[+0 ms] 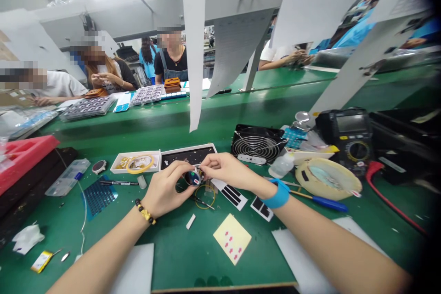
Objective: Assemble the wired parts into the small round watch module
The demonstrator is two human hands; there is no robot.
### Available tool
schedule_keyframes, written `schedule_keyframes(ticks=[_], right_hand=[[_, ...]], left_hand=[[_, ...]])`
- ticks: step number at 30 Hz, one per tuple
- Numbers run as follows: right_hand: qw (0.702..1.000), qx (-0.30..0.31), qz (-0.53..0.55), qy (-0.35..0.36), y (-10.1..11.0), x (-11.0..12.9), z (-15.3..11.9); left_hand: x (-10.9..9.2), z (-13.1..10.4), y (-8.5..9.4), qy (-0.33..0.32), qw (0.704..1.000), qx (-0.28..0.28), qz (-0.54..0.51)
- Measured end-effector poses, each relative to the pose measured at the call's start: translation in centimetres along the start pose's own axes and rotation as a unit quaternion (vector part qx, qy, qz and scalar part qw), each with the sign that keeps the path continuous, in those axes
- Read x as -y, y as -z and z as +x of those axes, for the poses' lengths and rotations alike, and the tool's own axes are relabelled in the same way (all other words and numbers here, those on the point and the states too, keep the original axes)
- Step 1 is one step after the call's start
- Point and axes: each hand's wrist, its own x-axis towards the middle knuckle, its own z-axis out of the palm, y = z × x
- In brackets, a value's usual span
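Observation:
Near the middle of the green table, my left hand (pixel 170 188) grips a small round watch-like part (pixel 193 178) between thumb and fingers. My right hand (pixel 223 171) pinches at the right edge of the same part; the exact piece under its fingertips is too small to make out. Just below the part lie a thin yellow ring (pixel 214 200) and a pointed tool. A white card with black strips (pixel 231 195) rests under and beside my right hand. Nearer to me is a yellow sticker sheet (pixel 232 239) with small red arrows.
Behind my hands are white trays (pixel 156 161) and a black fan (pixel 257 142). To the right are a bottle (pixel 280 166), a round dish (pixel 327 181), a blue-handled screwdriver (pixel 329 203) and a multimeter (pixel 354 140). People sit across the table. At left are a plastic box (pixel 67 178) and a watch case (pixel 99 166).

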Motion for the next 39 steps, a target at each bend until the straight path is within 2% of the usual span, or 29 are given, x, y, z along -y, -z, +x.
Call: schedule_keyframes(ticks=[15,23,27,34,37,39], right_hand=[[1.000,-0.008,-0.005,-0.007,-0.1,0.1,0.3],[0.999,0.010,-0.015,-0.029,0.1,-0.7,0.8],[0.999,0.008,-0.013,-0.031,0.1,-0.2,0.5],[1.000,0.014,0.019,-0.004,0.1,-0.3,0.8],[0.998,-0.011,0.055,-0.012,-0.4,0.4,0.3],[0.995,-0.018,0.094,-0.033,-0.8,1.1,-0.1]], left_hand=[[-0.1,0.2,0.3,-0.004,1.000,-0.019,-0.022],[0.0,0.3,0.3,0.000,0.999,-0.029,-0.036],[-0.3,0.2,0.4,0.001,0.999,-0.033,-0.040],[0.3,0.2,0.3,0.009,0.999,-0.039,-0.035],[-0.2,-0.2,0.9,0.001,0.999,-0.032,-0.027],[-0.6,-0.4,1.4,-0.017,0.999,-0.048,-0.012]])
